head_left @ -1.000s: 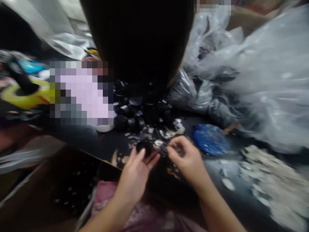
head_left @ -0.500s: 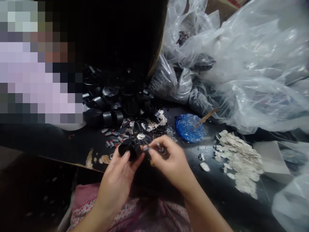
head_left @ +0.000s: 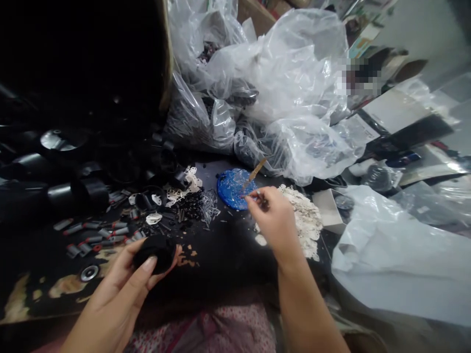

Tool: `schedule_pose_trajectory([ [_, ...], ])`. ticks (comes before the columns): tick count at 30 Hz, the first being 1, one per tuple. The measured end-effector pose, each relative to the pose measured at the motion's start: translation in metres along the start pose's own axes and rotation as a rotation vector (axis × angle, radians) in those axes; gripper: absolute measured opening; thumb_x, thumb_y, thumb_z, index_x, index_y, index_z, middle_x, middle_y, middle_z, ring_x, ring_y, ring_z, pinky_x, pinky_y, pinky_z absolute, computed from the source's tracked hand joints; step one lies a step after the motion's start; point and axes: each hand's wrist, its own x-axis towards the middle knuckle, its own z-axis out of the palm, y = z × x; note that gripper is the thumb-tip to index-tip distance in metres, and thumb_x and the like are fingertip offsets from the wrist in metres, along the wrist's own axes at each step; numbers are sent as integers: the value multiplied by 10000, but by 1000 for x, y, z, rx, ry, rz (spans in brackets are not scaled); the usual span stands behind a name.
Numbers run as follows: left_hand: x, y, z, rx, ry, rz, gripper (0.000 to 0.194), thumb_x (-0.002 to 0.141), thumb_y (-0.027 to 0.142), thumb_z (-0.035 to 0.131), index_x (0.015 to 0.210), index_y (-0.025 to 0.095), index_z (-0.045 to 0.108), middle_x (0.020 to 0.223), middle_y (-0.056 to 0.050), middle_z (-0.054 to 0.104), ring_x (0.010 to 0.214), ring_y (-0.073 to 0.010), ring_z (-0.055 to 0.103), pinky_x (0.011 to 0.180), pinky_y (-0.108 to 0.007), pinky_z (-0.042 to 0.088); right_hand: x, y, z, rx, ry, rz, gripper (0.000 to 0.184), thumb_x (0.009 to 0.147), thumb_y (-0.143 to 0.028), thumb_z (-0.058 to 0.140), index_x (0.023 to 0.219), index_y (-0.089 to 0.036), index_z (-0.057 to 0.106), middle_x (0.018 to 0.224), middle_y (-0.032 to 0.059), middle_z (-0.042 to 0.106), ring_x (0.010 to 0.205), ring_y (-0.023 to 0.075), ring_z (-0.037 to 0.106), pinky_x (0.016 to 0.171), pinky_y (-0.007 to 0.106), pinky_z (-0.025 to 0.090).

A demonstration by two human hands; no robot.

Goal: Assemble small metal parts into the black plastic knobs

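Observation:
My left hand (head_left: 127, 284) grips a black round plastic housing (head_left: 157, 255), its thumb across the front. Over the right edge of a blue lid (head_left: 230, 189) smeared with whitish paste, my right hand (head_left: 274, 220) is closed in a pinch. Small dark bits show inside its curled fingers, too blurred to name. A brown stick (head_left: 256, 171) leans up from the paste, just above the fingertips. Between the hands lie a heap of small grey pins (head_left: 209, 207) and dark springs (head_left: 182, 212). Flat whitish plates (head_left: 305, 215) are piled beyond the right wrist.
Grey cylinders with red ends (head_left: 99, 234) and a metal ring (head_left: 89, 272) lie on the black table (head_left: 221, 269) at left. Black plastic housings (head_left: 62, 196) are heaped behind them. Clear plastic bags (head_left: 287, 83) fill the back; an open white box (head_left: 327, 211) stands right.
My right hand has moved away from the black housing to the blue lid. The left hand still holds the housing, lower and farther left in view. The view has swung right.

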Motion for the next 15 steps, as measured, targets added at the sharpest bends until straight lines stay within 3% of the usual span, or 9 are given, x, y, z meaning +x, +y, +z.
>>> schedule_pose_trajectory([
  [4,1,-3,0,42,-53,12,489,735,389,737,1191,341,568,1134,23,708,975,-199,693,797,-156,556,19,25,8,-111,-18,-2,93,853,-259,599,820,-175,624,810,33,616,744,185,569,742,336,349],
  [11,6,-3,4,79,-34,42,445,750,375,726,1167,319,582,1174,23,689,1029,-208,670,843,-183,556,24,27,26,-184,-27,-22,122,877,-262,549,862,-179,637,874,56,641,783,214,571,778,372,311],
  [15,4,-4,2,77,-39,40,436,744,391,729,1151,329,585,1112,29,715,949,-200,699,792,-173,574,25,28,25,-127,-22,-14,109,863,-264,556,833,-191,631,851,43,635,767,202,570,779,369,327],
])
